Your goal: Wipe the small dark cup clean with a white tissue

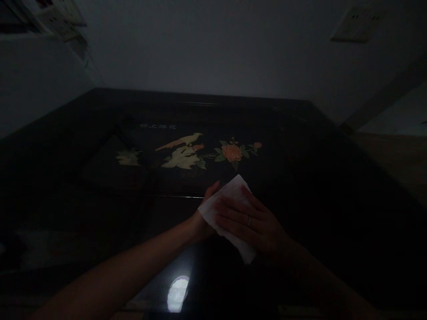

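A white paper tissue (238, 184) lies between my two hands, over the dark glossy tabletop. My right hand (256, 222), with a ring on one finger, lies across the top of the tissue and presses it, fingers close together. From the left, my left hand (202, 222) holds the tissue from below. Its thumb shows past the tissue's upper left edge, while the other fingers are hidden. Just beyond the hands, the tabletop (163, 218) bears a decorative panel with a pale long-tailed bird (183, 141) and an orange flower (232, 152).
The room is dim. A pale wall (207, 53) stands behind the table's far edge. One socket plate (355, 24) is at the upper right, and a power strip (58, 24) is at the upper left. A bright reflection (178, 293) shines near the table's front.
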{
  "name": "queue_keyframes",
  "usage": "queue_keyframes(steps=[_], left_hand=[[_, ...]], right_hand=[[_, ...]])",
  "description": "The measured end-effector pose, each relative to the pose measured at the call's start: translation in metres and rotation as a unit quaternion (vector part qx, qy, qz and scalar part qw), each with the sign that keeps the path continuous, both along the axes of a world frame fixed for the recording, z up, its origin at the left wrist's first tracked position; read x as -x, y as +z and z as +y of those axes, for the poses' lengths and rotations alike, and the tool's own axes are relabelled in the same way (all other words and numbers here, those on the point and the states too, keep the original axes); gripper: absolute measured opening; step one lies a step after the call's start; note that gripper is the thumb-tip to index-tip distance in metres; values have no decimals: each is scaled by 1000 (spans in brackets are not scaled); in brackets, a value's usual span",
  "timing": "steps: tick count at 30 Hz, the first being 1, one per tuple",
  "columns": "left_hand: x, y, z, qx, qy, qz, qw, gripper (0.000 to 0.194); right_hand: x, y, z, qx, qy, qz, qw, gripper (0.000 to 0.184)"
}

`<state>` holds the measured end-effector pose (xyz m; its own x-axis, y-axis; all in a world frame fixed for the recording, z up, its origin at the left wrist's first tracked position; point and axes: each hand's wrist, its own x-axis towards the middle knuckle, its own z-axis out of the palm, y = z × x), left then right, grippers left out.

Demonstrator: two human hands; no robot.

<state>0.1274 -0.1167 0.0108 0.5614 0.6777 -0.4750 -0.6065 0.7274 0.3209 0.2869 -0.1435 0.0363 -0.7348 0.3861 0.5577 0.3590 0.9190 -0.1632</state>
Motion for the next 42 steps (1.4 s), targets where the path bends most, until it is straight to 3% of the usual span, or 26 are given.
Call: queue_keyframes(steps=[4,11,17,23,31,36,42], left_hand=[[3,8,4,66,-20,-19,997,59],[7,13,1,-10,25,-52,998,48],[4,13,3,-11,57,-76,995,45],[2,15,0,14,60,-81,995,39],[-4,14,-7,-18,39,-31,999,36],[-4,8,-7,-31,30,-16,999,35],[0,7,-4,-11,-13,-36,999,39]], right_hand=[[-1,0,1,-6,21,3,1000,41],[-6,2,0,-12,3,10,1000,38],[-12,4,3,-26,-33,24,999,43],[-10,-1,4,-16,-95,23,995,44],[-8,-3,3,-11,-137,19,990,50],[-4,-3,1,-16,-128,18,991,51],[-2,0,0,-2,-70,-28,997,48]])
